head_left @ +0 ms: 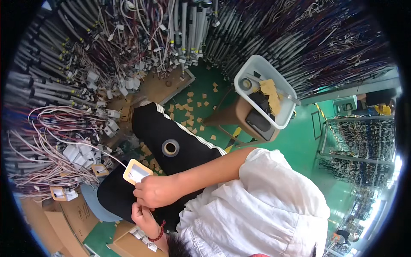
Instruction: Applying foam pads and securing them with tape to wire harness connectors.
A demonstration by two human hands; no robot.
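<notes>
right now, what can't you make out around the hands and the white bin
All in the head view:
Anything inside the left hand: hidden by its curled fingers and the right hand.
The yellow-edged frame's nearest corner: covered by the right hand.
The white plastic bin's bottom: largely covered by tan flat pieces and other contents.
Individual distant cables: too small.

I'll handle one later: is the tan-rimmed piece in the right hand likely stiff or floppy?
The tan-rimmed piece is probably stiff: its border shows a flat, rectangular outline. It looks light, held at one side by the right hand. The thin cable running to it is likely floppy, since it curves.
</notes>
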